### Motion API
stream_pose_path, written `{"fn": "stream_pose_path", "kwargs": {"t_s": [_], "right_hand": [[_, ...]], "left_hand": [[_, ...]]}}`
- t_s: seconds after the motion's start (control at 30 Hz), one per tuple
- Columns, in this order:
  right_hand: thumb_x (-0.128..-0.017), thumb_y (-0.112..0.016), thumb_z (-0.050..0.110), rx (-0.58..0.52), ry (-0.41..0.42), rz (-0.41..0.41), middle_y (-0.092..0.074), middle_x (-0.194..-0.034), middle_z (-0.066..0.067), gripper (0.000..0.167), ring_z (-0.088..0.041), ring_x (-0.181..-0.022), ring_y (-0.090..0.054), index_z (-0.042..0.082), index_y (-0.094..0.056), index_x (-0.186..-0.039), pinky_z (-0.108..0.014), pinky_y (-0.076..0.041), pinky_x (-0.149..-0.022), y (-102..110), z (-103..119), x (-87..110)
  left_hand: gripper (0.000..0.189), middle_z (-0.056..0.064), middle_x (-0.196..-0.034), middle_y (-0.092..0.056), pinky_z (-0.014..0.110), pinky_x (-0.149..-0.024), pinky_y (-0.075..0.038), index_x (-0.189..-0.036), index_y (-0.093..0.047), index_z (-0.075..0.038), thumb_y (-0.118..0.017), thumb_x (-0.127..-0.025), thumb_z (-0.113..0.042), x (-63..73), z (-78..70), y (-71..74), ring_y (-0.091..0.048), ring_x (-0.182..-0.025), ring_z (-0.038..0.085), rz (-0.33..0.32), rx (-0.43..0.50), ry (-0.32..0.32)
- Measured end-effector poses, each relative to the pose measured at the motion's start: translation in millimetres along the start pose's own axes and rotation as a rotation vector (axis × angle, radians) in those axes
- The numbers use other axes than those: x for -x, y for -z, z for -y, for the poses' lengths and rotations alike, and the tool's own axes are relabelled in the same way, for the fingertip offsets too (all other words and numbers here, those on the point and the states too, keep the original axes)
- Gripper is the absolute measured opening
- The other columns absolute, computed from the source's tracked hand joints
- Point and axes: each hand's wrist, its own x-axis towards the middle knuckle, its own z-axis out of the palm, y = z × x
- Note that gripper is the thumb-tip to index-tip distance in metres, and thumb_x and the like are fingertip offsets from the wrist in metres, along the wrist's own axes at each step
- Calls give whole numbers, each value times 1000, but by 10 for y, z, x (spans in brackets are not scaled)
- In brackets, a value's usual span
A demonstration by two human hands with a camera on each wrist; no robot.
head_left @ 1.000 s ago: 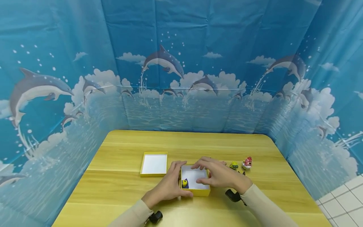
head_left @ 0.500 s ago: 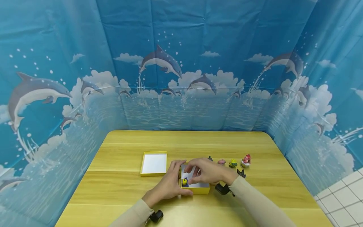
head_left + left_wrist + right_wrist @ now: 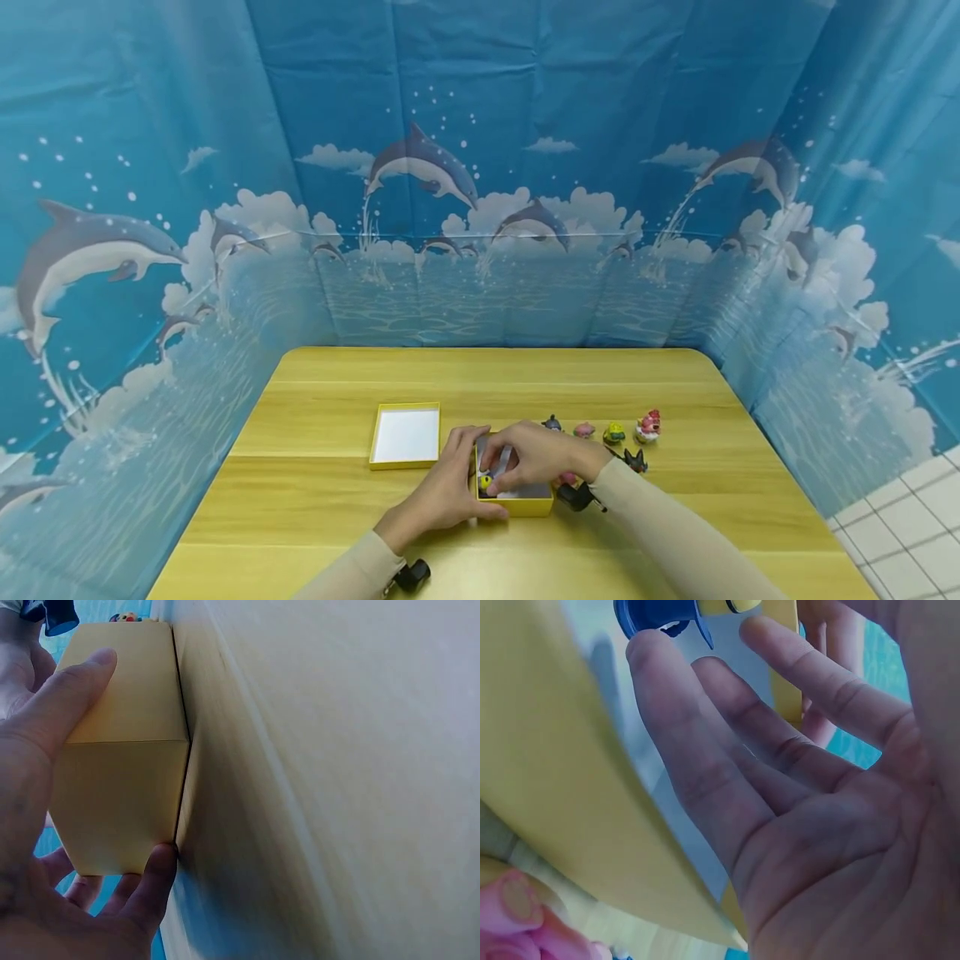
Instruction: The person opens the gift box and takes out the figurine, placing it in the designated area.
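My left hand [image 3: 442,493] grips a yellow open box [image 3: 525,507] at its left side. In the left wrist view, the thumb lies along one wall of the box [image 3: 120,795] and the fingers press another. Inside the box's near left corner stands a small figurine [image 3: 486,481] with a yellow head and dark blue parts. My right hand [image 3: 534,454] reaches into the box, thumb and forefinger around this figurine. From the right wrist, one fingertip [image 3: 646,646] meets the blue part of the figurine [image 3: 656,613]; the thumb tip is out of that view.
Left of the box lies its yellow-rimmed white lid [image 3: 406,435]. Several figurines stand to the right: a grey one [image 3: 552,423], a pink one [image 3: 583,429], a green-yellow one [image 3: 613,432], a red-and-white one [image 3: 648,426] and a black one [image 3: 636,460]. Another pink figurine [image 3: 514,919] sits beside the box.
My right hand has moved left and down into the box, from above its right side to the figurine in the corner. The left hand keeps its hold on the box.
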Motion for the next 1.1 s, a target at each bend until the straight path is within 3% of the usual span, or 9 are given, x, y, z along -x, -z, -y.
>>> {"fn": "stream_pose_path", "kwargs": {"t_s": [0.2,0.3,0.6,0.87,1.1], "right_hand": [[-105,-91,35,7,-18,-1,-82,-108,11,18,-6,-97,-80,22,-85,-116,-21,-66,-89,-46,-52,-81],[-105,-91,33,25,-6,7,-81,-106,13,14,-4,-97,-78,23,-84,-112,-21,-65,-89,-49,-64,-115],[-107,-88,23,26,-9,40,-81,-105,12,8,-4,-94,-78,19,-85,-113,-19,-65,-87,-38,-31,-128],[-105,-87,13,1,11,60,-83,-112,5,11,-6,-97,-79,13,-84,-116,-20,-67,-87,47,-20,-142],[-106,-87,13,-46,-5,80,-83,-114,0,13,-9,-99,-80,12,-85,-119,-20,-67,-89,54,-66,-136]], "left_hand": [[132,12,-177,-39,50,-124,-59,-182,-31,-16,-106,-83,-59,-8,1,-29,-58,-150,26,-9,-1,-19],[131,12,-177,-39,48,-120,-60,-182,-31,-16,-106,-83,-58,-12,1,-26,-59,-146,25,-10,-2,-20],[132,11,-177,-39,51,-126,-58,-183,-31,-17,-106,-83,-59,-3,20,-38,-56,-155,28,-8,0,-1],[130,15,-177,-38,55,-125,-58,-181,-32,-14,-106,-83,-57,-21,-18,13,-57,-156,33,-21,6,-17],[130,13,-177,-39,53,-124,-59,-181,-33,-14,-106,-83,-58,-32,-7,-5,-58,-153,29,-19,10,-8]]}}
